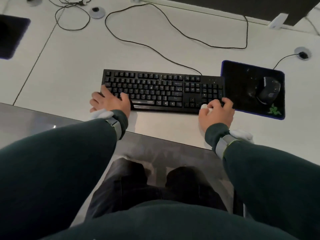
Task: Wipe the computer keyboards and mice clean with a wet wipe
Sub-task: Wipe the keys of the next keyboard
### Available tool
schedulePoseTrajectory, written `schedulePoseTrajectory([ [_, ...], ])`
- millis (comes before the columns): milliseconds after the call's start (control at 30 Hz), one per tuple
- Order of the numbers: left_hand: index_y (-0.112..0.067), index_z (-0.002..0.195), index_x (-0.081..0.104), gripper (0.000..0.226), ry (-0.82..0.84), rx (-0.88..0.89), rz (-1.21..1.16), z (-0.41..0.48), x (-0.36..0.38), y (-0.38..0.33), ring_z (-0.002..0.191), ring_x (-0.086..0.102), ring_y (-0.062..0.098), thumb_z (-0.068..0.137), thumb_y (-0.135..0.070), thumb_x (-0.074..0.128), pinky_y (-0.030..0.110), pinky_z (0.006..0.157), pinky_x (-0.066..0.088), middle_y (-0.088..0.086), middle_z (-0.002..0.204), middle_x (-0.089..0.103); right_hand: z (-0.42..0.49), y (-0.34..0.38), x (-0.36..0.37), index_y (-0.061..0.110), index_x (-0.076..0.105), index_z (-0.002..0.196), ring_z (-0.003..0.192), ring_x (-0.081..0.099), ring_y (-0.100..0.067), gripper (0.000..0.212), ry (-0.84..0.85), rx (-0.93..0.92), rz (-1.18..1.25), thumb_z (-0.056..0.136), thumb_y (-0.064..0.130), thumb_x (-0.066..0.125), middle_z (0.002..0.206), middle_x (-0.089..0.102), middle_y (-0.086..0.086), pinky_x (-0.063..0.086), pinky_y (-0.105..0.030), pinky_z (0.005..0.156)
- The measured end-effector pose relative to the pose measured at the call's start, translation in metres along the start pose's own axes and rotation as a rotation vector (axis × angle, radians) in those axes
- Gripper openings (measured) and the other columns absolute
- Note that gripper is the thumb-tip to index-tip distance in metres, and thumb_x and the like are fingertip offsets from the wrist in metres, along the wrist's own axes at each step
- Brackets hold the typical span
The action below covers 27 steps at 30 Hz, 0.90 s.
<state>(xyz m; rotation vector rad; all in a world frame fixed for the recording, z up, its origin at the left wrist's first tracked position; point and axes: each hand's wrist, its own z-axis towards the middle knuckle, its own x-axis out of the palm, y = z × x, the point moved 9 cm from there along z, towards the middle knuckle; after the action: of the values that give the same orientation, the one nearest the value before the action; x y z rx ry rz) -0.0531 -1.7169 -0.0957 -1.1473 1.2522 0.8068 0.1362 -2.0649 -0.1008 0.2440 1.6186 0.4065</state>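
A black keyboard [161,90] lies on the white desk [72,70] near its front edge. My left hand [110,101] grips the keyboard's near left corner, fingers over the keys. My right hand [216,112] sits at the keyboard's near right corner and holds a crumpled white wet wipe [205,107] against it. A black mouse [268,91] rests on a black mouse pad [242,84] with a purple edge and a green logo, just right of the keyboard. White specks show on the pad and keys.
The keyboard cable [152,47] loops across the desk behind it. A second dark pad [12,35] lies at the far left. A monitor's foot [278,20] stands at the back right. Round cable ports [303,53] are set in the desk. My knees are below the desk edge.
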Motion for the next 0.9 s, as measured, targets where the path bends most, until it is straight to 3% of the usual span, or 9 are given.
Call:
schedulePoseTrajectory([
  [100, -0.014, 0.131, 0.042, 0.055, -0.048, -0.019, -0.018, -0.008, 0.000, 0.018, 0.113, 0.043, 0.034, 0.086, -0.046, 0.040, 0.050, 0.093, 0.034, 0.015, 0.126, 0.044, -0.007, -0.015, -0.004, 0.017, 0.061, 0.087, 0.111, 0.050, -0.037, 0.014, -0.073, -0.044, 0.006, 0.081, 0.028, 0.054, 0.141, 0.045, -0.009, 0.040, -0.044, 0.090],
  [333, -0.017, 0.140, 0.038, 0.063, -0.153, 0.120, -0.190, -0.011, 0.016, 0.020, 0.114, 0.044, 0.033, 0.086, -0.049, 0.038, 0.046, 0.098, 0.036, 0.013, 0.130, 0.042, -0.009, -0.021, -0.004, 0.008, 0.057, 0.089, 0.100, 0.054, -0.036, 0.019, -0.340, -0.154, 0.057, 0.080, 0.024, 0.051, 0.128, 0.054, -0.013, 0.035, -0.038, 0.079],
  [467, -0.018, 0.137, 0.042, 0.058, -0.227, 0.126, -0.249, -0.013, 0.012, 0.021, 0.112, 0.046, 0.033, 0.086, -0.044, 0.039, 0.045, 0.094, 0.036, 0.012, 0.127, 0.045, -0.009, -0.020, -0.010, 0.007, 0.057, 0.090, 0.101, 0.053, -0.037, 0.025, -0.344, -0.098, 0.002, 0.079, 0.026, 0.045, 0.125, 0.053, -0.012, 0.038, -0.040, 0.082],
  [733, -0.021, 0.127, 0.047, 0.047, -0.286, 0.114, -0.391, -0.031, 0.013, 0.036, 0.112, 0.047, 0.027, 0.081, -0.031, 0.046, 0.041, 0.092, 0.033, 0.005, 0.125, 0.045, -0.013, -0.001, -0.013, 0.004, 0.059, 0.117, 0.120, 0.044, -0.046, 0.047, -0.297, -0.006, -0.250, 0.082, 0.032, 0.044, 0.128, 0.050, -0.022, 0.037, -0.057, 0.097],
  [833, -0.019, 0.128, 0.047, 0.046, -0.322, 0.163, -0.445, -0.036, 0.020, 0.043, 0.114, 0.044, 0.027, 0.083, -0.032, 0.046, 0.041, 0.094, 0.030, 0.006, 0.126, 0.044, -0.029, 0.021, -0.017, 0.006, 0.059, 0.115, 0.119, 0.045, -0.046, 0.041, -0.386, -0.117, -0.175, 0.083, 0.028, 0.044, 0.126, 0.051, -0.022, 0.039, -0.056, 0.096],
  [900, -0.019, 0.129, 0.047, 0.047, -0.324, 0.195, -0.448, -0.038, 0.019, 0.039, 0.116, 0.044, 0.027, 0.084, -0.033, 0.045, 0.041, 0.095, 0.030, 0.006, 0.127, 0.044, -0.034, 0.065, -0.015, 0.009, 0.060, 0.109, 0.113, 0.051, -0.041, 0.032, -0.364, -0.340, -0.070, 0.086, 0.025, 0.044, 0.119, 0.056, -0.019, 0.042, -0.047, 0.092],
])
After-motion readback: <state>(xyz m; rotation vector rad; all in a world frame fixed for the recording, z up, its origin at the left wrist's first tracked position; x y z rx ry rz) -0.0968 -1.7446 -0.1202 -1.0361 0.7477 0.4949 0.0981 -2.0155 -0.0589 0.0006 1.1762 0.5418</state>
